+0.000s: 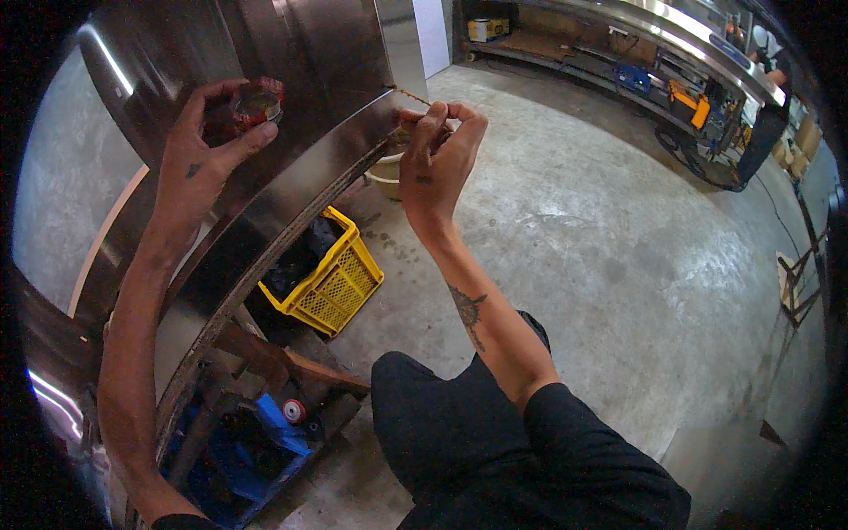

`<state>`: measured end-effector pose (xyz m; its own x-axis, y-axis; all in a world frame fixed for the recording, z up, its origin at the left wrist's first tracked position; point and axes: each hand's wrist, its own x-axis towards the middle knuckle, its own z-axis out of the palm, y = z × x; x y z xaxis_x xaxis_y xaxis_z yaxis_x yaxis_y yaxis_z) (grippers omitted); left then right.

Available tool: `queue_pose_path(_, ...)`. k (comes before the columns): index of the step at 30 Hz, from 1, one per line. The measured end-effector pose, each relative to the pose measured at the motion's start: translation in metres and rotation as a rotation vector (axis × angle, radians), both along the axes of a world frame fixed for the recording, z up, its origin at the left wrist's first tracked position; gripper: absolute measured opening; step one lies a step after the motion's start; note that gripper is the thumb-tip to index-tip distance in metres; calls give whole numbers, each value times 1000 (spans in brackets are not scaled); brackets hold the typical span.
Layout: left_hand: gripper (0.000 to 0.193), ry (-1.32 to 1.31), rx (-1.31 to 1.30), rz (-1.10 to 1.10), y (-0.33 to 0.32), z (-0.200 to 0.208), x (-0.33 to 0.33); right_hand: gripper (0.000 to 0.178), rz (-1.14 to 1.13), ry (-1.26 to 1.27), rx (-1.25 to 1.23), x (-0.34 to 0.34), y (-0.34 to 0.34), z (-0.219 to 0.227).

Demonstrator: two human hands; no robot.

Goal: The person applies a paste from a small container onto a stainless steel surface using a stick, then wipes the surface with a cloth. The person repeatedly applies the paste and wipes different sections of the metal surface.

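- The person's own legs in dark trousers [442,415] fill the lower middle, nearest the camera, over a grey concrete floor [601,265].
- Below and to the left of both hands, under the metal edge, sit a blue tool holder [265,442] with a small red and white roll [294,411] on it, and wooden blocks [291,367] beside it.
- A yellow slotted plastic crate [336,278] rests on the floor, below the space between the two hands.
- The right hand [433,163] is raised, its grip narrow: thumb and fingertips pinch the near end of a thin brown stick [412,95], possibly a fine brush.
- The stick's far tip touches the edge of a curved, polished steel panel [291,132], just up and left of that grip.
- The left hand [208,155] is lifted well to the left of the right hand. Its grip is closed around a small round jar [256,104] with reddish contents, held between thumb and fingers, in front of the steel panel.
- A cream-coloured bucket [387,177] stands on the floor just behind the right hand.
- Far beyond the right grip, a long curved tabletop [671,35] carries tools and orange and blue items; another person [764,97] stands at its right end.
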<state>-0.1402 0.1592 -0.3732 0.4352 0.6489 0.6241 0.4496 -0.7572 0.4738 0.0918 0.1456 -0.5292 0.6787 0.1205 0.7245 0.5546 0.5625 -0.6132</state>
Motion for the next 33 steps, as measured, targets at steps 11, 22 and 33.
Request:
queue_pose_path(11,63,-6,-10,-17,2,0,0,19,-31,-12,5,2,2,1)
queue_pose_path(22,63,-27,-6,-26,4,-1,0,19,-8,0,0,1,0,1)
queue_pose_path(33,60,-49,-2,-42,7,-3,0,19,11,9,-31,3,-1,1)
